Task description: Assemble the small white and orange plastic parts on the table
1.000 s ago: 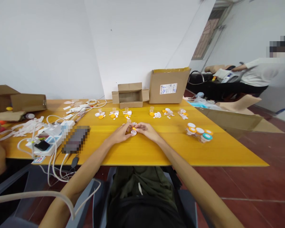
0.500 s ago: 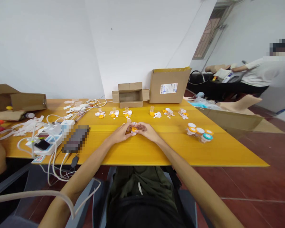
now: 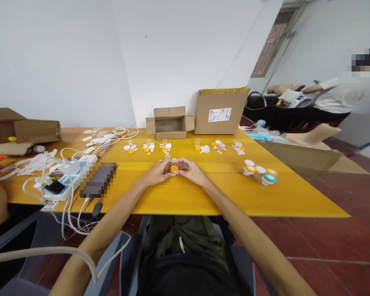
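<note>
Between my hands, low over the table, is a small round orange ring-shaped part (image 3: pixel 174 169) with a pale piece under it. My left hand (image 3: pixel 158 172) grips it from the left, thumb and fingers curled to its edge. From the other side my right hand (image 3: pixel 190 170) holds the same part with bent fingers. Small white pieces (image 3: pixel 174 160) lie just beyond my fingertips, partly hidden by them. Small clusters of clear cups, orange rings (image 3: pixel 146 150) and white bits (image 3: pixel 204 149) lie in a row farther back.
Several clear jars with white, orange and teal lids (image 3: pixel 269 178) stand right. An open carton (image 3: pixel 170 127) and a large box (image 3: pixel 220 112) stand at the back. Left are a phone (image 3: pixel 98 180), a power strip (image 3: pixel 77 176) and cables. Another person (image 3: pixel 336 96) is at far right.
The orange part has tilted between my fingers, so its round face now shows more fully. Both hands stay in nearly the same place.
</note>
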{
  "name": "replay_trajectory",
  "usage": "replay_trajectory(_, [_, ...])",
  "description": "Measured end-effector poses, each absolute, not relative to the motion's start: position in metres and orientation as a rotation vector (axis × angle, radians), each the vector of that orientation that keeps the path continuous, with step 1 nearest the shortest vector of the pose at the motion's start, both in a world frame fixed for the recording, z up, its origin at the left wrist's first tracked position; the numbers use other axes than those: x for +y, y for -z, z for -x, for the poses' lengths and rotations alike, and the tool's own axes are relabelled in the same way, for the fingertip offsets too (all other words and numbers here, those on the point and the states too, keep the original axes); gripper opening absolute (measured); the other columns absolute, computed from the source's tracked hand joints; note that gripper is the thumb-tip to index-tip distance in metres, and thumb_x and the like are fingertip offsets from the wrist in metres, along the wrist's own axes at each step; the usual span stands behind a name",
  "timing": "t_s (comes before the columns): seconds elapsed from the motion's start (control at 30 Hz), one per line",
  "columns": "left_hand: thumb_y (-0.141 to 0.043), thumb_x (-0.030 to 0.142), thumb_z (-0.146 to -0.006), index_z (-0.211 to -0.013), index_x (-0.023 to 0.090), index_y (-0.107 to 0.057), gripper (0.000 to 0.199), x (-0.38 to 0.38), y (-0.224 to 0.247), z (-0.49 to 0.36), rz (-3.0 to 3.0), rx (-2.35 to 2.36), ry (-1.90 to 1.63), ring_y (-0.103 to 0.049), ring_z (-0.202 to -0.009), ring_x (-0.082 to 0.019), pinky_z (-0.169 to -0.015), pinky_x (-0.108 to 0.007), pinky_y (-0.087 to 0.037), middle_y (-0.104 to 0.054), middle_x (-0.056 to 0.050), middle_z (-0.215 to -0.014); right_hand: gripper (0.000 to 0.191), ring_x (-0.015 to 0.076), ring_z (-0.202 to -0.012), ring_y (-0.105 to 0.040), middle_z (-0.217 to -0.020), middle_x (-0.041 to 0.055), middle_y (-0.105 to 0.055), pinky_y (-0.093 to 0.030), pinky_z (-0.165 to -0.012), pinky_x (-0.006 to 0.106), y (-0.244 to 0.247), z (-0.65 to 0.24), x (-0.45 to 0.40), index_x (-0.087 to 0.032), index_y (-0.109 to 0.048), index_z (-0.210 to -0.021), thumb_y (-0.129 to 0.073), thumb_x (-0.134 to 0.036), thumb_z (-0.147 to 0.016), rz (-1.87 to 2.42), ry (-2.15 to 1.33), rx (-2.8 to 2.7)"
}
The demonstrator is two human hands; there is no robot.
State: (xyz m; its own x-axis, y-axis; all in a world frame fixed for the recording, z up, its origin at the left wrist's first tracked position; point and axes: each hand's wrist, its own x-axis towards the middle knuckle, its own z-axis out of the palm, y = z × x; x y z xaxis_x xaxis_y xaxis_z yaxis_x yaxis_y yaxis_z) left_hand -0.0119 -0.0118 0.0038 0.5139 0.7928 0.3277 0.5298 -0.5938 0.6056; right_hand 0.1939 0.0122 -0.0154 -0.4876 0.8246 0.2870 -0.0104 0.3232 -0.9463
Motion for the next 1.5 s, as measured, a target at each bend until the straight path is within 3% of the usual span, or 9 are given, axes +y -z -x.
replay_trajectory(0.8, [-0.067, 0.030, -0.087, -0.109, 0.021, -0.058, 0.025, -0.0093, -0.0026, 0.0130, -2.345, 1.104, -0.820, -0.056, -0.076, -0.017, -0.072, -0.028, -0.044, -0.059, 0.001, -0.083, 0.033, 0.0219, -0.097, -0.072, -0.106, 0.0058, -0.075, -0.058, -0.092, 0.040, 0.0140, -0.1938, 0.0088, -0.024, -0.068, -0.102, -0.079, -0.041, -0.076, 0.714, -1.076, -1.883])
replay_trajectory(1.5, [-0.065, 0.032, -0.087, -0.097, 0.020, -0.063, 0.016, -0.0098, -0.0060, 0.0125, -2.257, 1.064, -0.837, -0.055, -0.071, -0.015, -0.071, -0.027, -0.045, -0.060, 0.001, -0.077, 0.028, 0.0216, -0.093, -0.071, -0.104, 0.0045, -0.075, -0.058, -0.090, 0.038, 0.0128, -0.1952, 0.0096, -0.025, -0.068, -0.101, -0.077, -0.034, -0.077, 0.726, -1.053, -1.929])
